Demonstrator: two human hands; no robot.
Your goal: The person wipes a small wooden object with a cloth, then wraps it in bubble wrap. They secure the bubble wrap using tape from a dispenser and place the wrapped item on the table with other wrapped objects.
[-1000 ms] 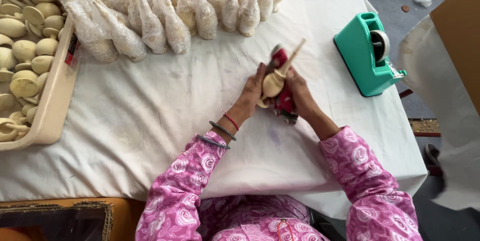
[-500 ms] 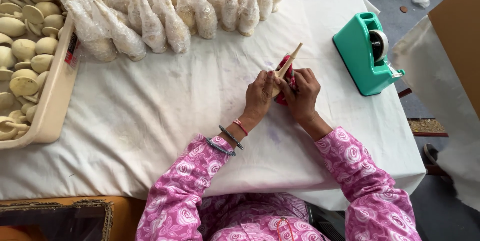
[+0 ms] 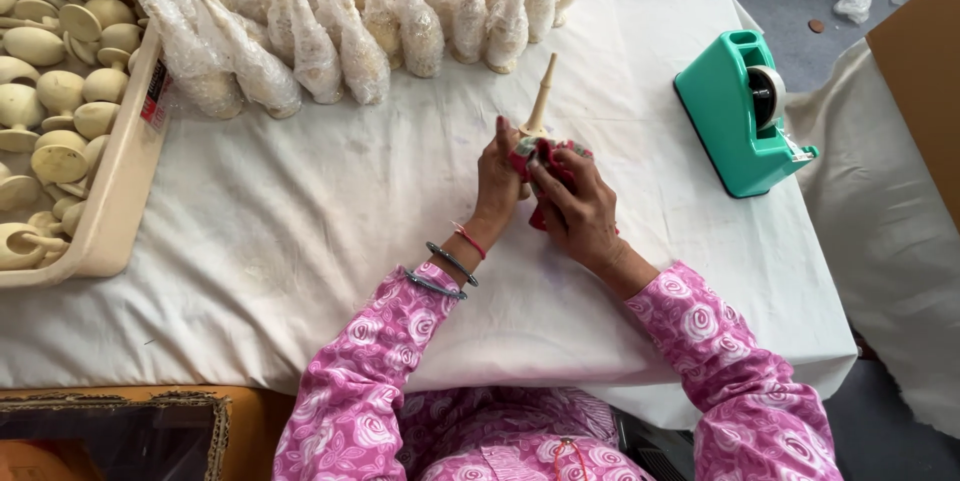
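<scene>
Both of my hands meet over the middle of the white cloth-covered table (image 3: 300, 241). My left hand (image 3: 498, 181) and my right hand (image 3: 575, 206) together grip a pale wooden piece with a thin stem (image 3: 541, 96) pointing away from me. A red patterned cloth (image 3: 548, 153) is wrapped around its wide end between my palms. The wide end is mostly hidden by my fingers and the cloth.
A row of several wrapped cone-shaped pieces (image 3: 380, 21) lies along the far edge. A beige tray (image 3: 115, 191) of bare wooden pieces sits at the left. A teal tape dispenser (image 3: 745, 111) stands at the right. A brown cardboard sheet (image 3: 925, 71) leans beyond the right edge.
My hands have turned the wooden piece so that its stem points more straight away from me, and the red cloth has shifted further around the wide end.
</scene>
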